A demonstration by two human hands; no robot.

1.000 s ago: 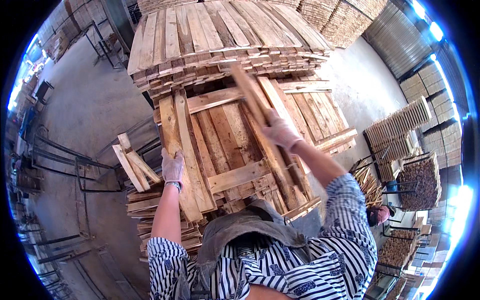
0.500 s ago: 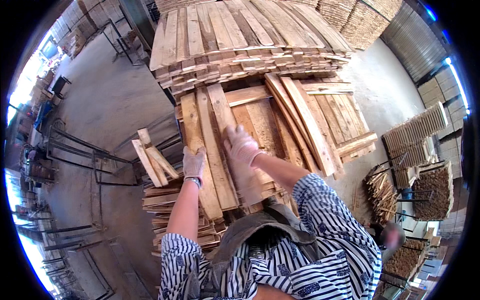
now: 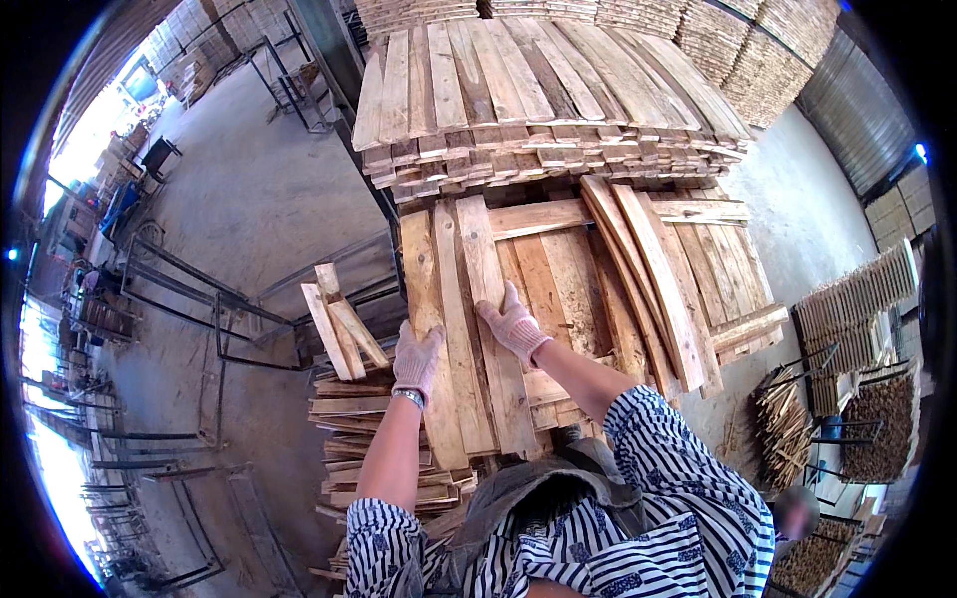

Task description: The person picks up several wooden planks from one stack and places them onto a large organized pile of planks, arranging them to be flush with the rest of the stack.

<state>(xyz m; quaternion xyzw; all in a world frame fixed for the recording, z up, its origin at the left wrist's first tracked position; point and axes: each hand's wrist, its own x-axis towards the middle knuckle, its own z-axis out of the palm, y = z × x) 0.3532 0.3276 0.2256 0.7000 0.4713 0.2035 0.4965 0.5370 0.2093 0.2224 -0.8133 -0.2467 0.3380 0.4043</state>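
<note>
Three long wooden boards lie side by side on a lower layer of planks, running away from me. My left hand (image 3: 417, 359), in a pale knit glove, holds the outer edge of the left board (image 3: 419, 264), thumb on top. My right hand (image 3: 513, 327), gloved alike, is at the right edge of the third board (image 3: 480, 244), its thumb lying over the top face. The middle board (image 3: 461, 329) sits between them. The fingers beneath or beside the edges are partly hidden. Right of my right hand, several boards (image 3: 658, 279) lie slanted.
A tall stack of planks (image 3: 558, 85) stands just beyond. Short offcuts (image 3: 339, 329) and a pile of loose pieces (image 3: 349, 409) are at my left, near a dark metal frame (image 3: 214, 309). Wood stacks (image 3: 857, 309) stand at the right; part of another person (image 3: 796, 513) shows at lower right.
My right hand's board, blurred before, now lies still beside the middle one. The right hand has settled on its right edge. My left hand stays on the left board; the whole view has shifted.
</note>
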